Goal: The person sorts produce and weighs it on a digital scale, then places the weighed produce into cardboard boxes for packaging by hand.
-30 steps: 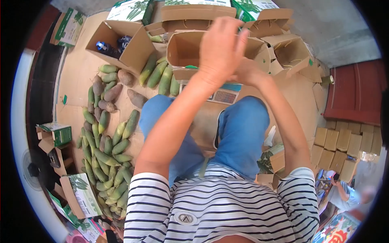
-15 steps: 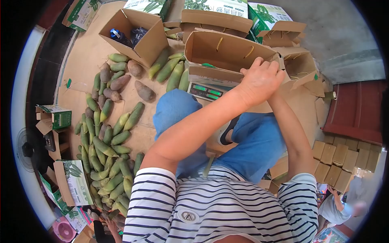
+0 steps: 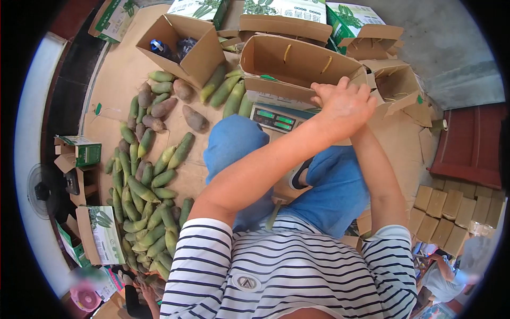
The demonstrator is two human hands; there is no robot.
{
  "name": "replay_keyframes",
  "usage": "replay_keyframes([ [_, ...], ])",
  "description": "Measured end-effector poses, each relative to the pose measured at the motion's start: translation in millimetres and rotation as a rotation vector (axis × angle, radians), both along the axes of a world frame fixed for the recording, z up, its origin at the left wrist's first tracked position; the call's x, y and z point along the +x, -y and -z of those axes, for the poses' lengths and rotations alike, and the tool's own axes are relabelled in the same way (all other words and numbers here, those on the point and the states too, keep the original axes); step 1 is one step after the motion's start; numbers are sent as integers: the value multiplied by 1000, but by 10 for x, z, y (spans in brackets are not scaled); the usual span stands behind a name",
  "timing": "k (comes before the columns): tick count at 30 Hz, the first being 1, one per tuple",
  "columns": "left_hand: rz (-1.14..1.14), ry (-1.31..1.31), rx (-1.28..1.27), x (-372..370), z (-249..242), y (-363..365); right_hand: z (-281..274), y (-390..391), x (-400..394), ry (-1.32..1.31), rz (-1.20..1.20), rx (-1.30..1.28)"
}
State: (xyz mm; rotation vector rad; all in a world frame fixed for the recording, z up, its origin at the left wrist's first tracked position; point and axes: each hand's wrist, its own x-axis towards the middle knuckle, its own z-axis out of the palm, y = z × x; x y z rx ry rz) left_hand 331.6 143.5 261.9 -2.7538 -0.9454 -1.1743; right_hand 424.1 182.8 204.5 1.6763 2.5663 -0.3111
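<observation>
An open cardboard box (image 3: 284, 90) with two yellow cord handles stands on a scale (image 3: 273, 118) with green lit displays. My left hand (image 3: 345, 103) is at the box's front right corner, its fingers bent over the cardboard edge. My right forearm reaches up beneath it, and my right hand is mostly hidden behind my left hand. Left of the box lie several long green radishes (image 3: 232, 98). A large pile of green radishes (image 3: 143, 194) spreads to the left of my knee, with brownish, soil-covered ones (image 3: 195, 118) near its top.
Another open carton (image 3: 204, 58) holds a blue-capped item and dark plastic. Printed boxes (image 3: 284, 10) line the back, and an open carton (image 3: 396, 87) sits right. Folded cartons (image 3: 443, 207) are stacked at the lower right. Other people (image 3: 443, 279) show at both lower corners.
The whole view has shifted slightly, the left-side items appearing farther right. My left hand stays at the box corner, its fingers slightly rearranged.
</observation>
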Motion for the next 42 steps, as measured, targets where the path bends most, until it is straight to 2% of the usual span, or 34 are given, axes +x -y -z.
replay_keyframes([
  [2, -11, -1, 12, 1, 12, 9, 70, 46, 58, 2, -21, 88],
  [4, 0, 35, 45, -110, -275, 42, 156, 100, 122, 32, -65, 259],
  [7, 164, 361, -189, -628, -864, 56, -231, 107, 5, 49, 79, 16],
  [10, 110, 574, -339, -1350, -814, 94, -545, 61, -238, 63, 176, -249],
  [11, 3, 549, -397, -1609, -651, 99, -141, 6, -30, -31, 28, 2],
  [14, -389, 364, -609, -2420, 142, 324, -162, 17, -18, -41, 3, 23],
  [16, -597, 120, -792, -3001, 927, 682, -164, 33, -18, -19, -3, 5],
  [18, -771, -290, -916, -3444, 1749, 1282, -188, 56, -37, -1, -2, -17],
  [20, -840, -829, -1133, -3424, 2007, 1832, -203, 67, -75, 9, 9, -43],
  [22, -749, -869, -1434, -3455, 2367, 2283, -119, 29, -46, 14, -10, -40],
  [24, -667, -656, -1609, -3547, 2924, 2749, -70, 21, -93, 26, -16, -47],
  [27, -778, -633, -1664, -3477, 3006, 3014, -58, 6, -212, 65, -9, -73],
  [30, -1067, -595, -1465, -3647, 2926, 3101, 6, -34, -276, 112, 8, -99],
  [34, -1352, -608, -847, -4582, 2980, 3286, 97, -107, -233, 150, 1, -114],
  [36, -1518, -546, -941, -4889, 2653, 3245, 117, -117, -230, 155, -13, -111],
  [38, -1602, -420, -960, -5181, 2680, 3421, 155, -117, -214, 156, -19, -97],
  [41, -1513, -128, -1312, -5436, 2938, 3660, 150, -82, -255, 156, -16, -47],
  [42, -1577, -190, -1313, -5375, 2908, 3604, 144, -85, -258, 183, -20, -61],
])
